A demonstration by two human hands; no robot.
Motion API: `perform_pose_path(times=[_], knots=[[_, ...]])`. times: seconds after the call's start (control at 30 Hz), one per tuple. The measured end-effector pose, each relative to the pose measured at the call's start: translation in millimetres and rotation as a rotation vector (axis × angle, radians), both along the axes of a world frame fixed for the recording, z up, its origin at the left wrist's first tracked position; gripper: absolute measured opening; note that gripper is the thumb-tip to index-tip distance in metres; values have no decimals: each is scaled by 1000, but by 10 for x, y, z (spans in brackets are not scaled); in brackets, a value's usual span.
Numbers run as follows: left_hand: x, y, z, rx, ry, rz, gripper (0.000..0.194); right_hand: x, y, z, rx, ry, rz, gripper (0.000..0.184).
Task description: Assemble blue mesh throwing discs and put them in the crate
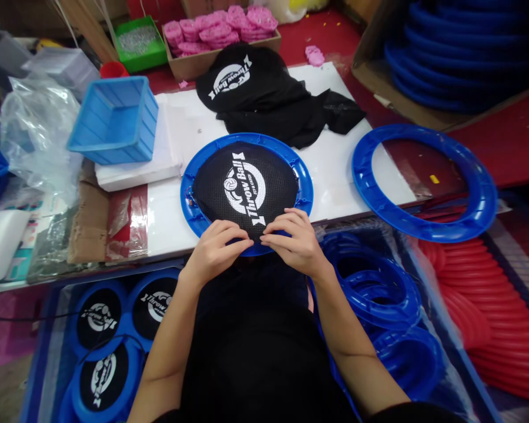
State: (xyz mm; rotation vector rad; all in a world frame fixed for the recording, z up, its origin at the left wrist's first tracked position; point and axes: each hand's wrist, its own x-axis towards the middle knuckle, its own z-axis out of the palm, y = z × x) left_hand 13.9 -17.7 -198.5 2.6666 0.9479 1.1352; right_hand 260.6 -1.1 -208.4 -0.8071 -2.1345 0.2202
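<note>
A blue plastic ring (306,176) lies on the white board at the table's front edge. Across its opening is a black mesh disc (207,182) with white "Throw Ball" lettering. My left hand (218,249) pinches the mesh's near edge, thumb and fingers pressed together. Close beside it, my right hand (293,238) pinches the same edge a little further right. Both hands rest over the near part of the ring and hide some of it. Beyond the ring lies a loose pile of black printed mesh fabric (268,111).
A bare blue ring (480,200) overhangs the table edge at right. At left stand a light-blue bin (119,147) and a green tray (139,44). Pink parts (220,29) fill a box behind. Below are finished discs (101,376), more blue rings (379,294) and red rings (494,317).
</note>
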Motion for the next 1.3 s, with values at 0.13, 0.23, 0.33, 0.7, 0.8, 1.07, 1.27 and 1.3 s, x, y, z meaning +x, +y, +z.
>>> perform_pose_path(times=[0.13, 0.23, 0.33, 0.7, 0.8, 1.07, 1.27, 1.3], knots=[[0, 6, -4, -20, 13, 15, 18, 3, -10, 4, 8, 6, 17, 13], [4, 21, -4, -24, 6, 13, 16, -1, -4, 11, 2, 22, 15, 10], [15, 36, -3, -20, -14, 12, 15, -4, 8, 13, -11, 28, 14, 9], [20, 60, 53, -25, 48, -3, 13, -5, 6, 31, -47, 32, 30, 10], [-3, 71, 83, -56, 57, -24, 12, -19, -37, 60, -42, -3, 33, 11], [-190, 243, 407, -428, 58, -208, 18, -78, -247, 331, -145, -237, 133, 14], [-103, 860, 556, -241, 428, 366, 29, 68, 813, 596, -307, -275, 155, 23], [-78, 967, 539, -251, 480, 405, 31, 72, 1066, 588, -267, -282, 75, 22]])
